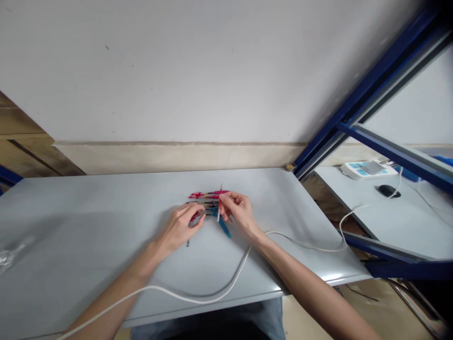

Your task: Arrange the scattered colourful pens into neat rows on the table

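My right hand (240,210) pinches a thin pen refill (219,208) with a red upper part and a pale, clear lower part, held nearly upright. My left hand (186,222) curls its thumb and fingers around a red pen part (194,217), mostly hidden by the fingers. Between and behind the hands lie several pens and pen parts: pink-red ones (196,195) at the back, dark ones in the middle. A blue pen piece (223,227) lies slanted just below the refill. A small grey piece (188,243) rests beneath my left hand.
A white cable (198,301) crosses the grey table (88,236) near its front edge and passes by both forearms. Clear plastic (9,257) lies at the far left. Blue frame bars (389,144) stand right, before a second table with a black mouse (389,191) and white device (368,170).
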